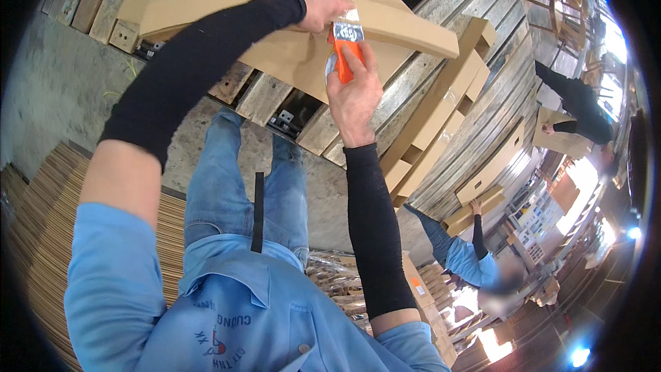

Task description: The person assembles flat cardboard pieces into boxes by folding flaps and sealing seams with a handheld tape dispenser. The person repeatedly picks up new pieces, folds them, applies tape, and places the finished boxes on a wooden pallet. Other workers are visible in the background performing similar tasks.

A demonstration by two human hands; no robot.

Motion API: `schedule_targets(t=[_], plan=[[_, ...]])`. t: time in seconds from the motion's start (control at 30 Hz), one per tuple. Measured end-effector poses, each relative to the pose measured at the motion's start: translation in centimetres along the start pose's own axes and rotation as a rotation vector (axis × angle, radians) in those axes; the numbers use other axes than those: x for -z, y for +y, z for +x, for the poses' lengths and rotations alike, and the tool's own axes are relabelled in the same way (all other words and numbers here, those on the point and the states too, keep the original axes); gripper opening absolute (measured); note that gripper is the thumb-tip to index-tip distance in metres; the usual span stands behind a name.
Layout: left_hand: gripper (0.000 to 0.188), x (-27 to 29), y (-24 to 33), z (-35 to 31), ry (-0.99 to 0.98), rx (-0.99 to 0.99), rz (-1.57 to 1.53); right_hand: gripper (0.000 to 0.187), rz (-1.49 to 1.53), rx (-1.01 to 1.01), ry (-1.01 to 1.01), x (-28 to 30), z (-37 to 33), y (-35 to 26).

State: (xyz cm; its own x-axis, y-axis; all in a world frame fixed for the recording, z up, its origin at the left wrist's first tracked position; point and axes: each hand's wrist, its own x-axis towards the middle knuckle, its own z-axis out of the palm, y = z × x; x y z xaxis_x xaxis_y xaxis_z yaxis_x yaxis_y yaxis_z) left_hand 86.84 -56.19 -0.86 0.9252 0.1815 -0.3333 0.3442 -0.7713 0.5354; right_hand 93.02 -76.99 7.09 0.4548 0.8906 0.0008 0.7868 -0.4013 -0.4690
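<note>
1. Two bare hands meet over the cardboard: the left hand (pixel 321 9) and, nearer the body, the right hand (pixel 355 100).
2. The right fingers grip an orange handheld tape dispenser with a silvery toothed head (pixel 346 43), its handle between the thumb and the other fingers.
3. Its head points out past the right fingertips, away from the body; its long axis roughly continues the right forearm, leaning slightly rightward at the far end.
4. The left fingers, bent, lie on the long folded brown cardboard panel (pixel 406 29), just beside the dispenser's head; whether they pinch the panel or only press on it, I cannot tell.
5. That panel runs left to right beneath the left fingers, its right end slanting nearer the body, over a worktop of weathered grey wooden slats (pixel 475 1).
6. Right of the right fingers lies a long brown cardboard box form (pixel 441 114), slanting away from the body.
7. Dark print marks the dispenser's head, just ahead of the right fingers. Well below them, the light-blue shirt (pixel 275 317) bears dark lettering and a small red emblem.
</note>
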Motion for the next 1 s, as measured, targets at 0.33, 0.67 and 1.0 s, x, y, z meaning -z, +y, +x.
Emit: schedule_targets(t=[0.33, 0.67, 1.0], plan=[[0.064, -2.3, -1.6, -4.3, 0.335, 0.095, 0.077, 0.037, 0.014, 0.021, -0.029, -0.1, 6.2, -1.2], [0.059, -3.9, -2.5, -4.9, 0.394, 0.140, 0.399, 0.042, -0.035, 0.108, -0.083, 0.1, 4.4, -1.4], [0.064, -3.6, -1.4, -4.5, 0.403, 0.152, 0.394, 0.045, -0.041, -0.047, -0.123, -2.1, -1.7, 0.7]])
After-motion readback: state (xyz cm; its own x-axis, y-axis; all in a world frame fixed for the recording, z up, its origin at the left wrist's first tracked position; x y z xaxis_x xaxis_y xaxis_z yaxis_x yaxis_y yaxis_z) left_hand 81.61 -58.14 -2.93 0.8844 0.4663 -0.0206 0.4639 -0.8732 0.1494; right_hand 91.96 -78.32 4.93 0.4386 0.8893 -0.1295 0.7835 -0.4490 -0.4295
